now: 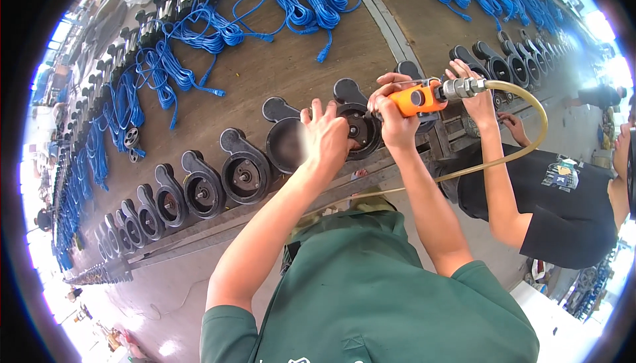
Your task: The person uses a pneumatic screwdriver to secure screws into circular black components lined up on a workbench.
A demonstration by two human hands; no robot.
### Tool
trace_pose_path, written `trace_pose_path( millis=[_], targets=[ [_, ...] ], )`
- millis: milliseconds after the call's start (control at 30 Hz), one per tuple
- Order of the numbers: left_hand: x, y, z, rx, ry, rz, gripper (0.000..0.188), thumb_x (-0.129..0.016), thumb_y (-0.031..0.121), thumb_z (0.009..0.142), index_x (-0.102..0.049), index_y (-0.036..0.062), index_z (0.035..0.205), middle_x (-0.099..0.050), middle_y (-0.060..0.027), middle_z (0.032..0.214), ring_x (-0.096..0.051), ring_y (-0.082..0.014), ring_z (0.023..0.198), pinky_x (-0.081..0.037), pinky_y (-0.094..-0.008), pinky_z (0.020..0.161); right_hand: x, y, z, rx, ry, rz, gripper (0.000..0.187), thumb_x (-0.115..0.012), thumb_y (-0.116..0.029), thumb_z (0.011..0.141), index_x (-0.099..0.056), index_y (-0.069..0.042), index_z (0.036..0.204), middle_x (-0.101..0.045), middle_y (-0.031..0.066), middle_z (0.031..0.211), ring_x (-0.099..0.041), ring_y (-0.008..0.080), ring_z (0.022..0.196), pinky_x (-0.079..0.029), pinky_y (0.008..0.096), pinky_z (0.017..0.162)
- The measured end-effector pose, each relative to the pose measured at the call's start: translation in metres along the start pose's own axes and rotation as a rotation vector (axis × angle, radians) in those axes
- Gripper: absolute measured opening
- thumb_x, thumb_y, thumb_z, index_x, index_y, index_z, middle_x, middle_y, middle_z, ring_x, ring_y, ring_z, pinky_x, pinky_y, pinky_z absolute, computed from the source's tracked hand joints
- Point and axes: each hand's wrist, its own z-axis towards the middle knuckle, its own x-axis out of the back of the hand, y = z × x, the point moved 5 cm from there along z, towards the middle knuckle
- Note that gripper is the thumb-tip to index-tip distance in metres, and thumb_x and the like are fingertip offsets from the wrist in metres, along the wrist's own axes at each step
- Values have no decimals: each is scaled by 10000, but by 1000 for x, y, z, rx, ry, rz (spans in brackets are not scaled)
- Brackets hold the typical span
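Observation:
My right hand (pixel 395 108) is wrapped round an orange air-powered driver (pixel 419 99), which lies roughly level. A metal fitting and a yellowish hose (pixel 544 121) run off its right end. My left hand (pixel 324 136) is over the left side of a black round housing (pixel 361 130) with a metal centre. Its outer fingers stretch up, while the thumb and index finger close in over the housing; whatever they pinch is hidden. Just left of that hand is another black housing (pixel 281 141), its inside blurred. Behind the driver, a further housing (pixel 409 69) shows only in part.
A row of similar black housings (pixel 202 191) follows the near edge of the brown bench (pixel 258 85). Coiled blue cables (pixel 205 28) lie farther back, beside a line of metal parts. At right a co-worker in a black shirt (pixel 563 197) reaches a hand (pixel 478 101) toward the bench.

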Motion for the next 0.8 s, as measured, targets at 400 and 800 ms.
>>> trace_pose_path(
  millis=[400,800],
  targets=[
    [0,-4,-1,25,-39,-29,411,-850,368,613,-784,106,923,-625,-113,1184,-466,-360,1247,-357,-490,1032,-13,10,10,-80,-28,64,251,-570,56,828,-518,31,1072,-611,33,768,-589,88,650,-488,227,623],
    [-2,-11,-4,-16,21,-84,385,-840,359,613,-779,108,898,-629,-81,1095,-499,-318,1151,-377,-469,988,-23,18,12,-108,-131,74,267,-601,86,831,-510,1,1067,-589,35,843,-587,82,693,-494,221,616]
  ],
)
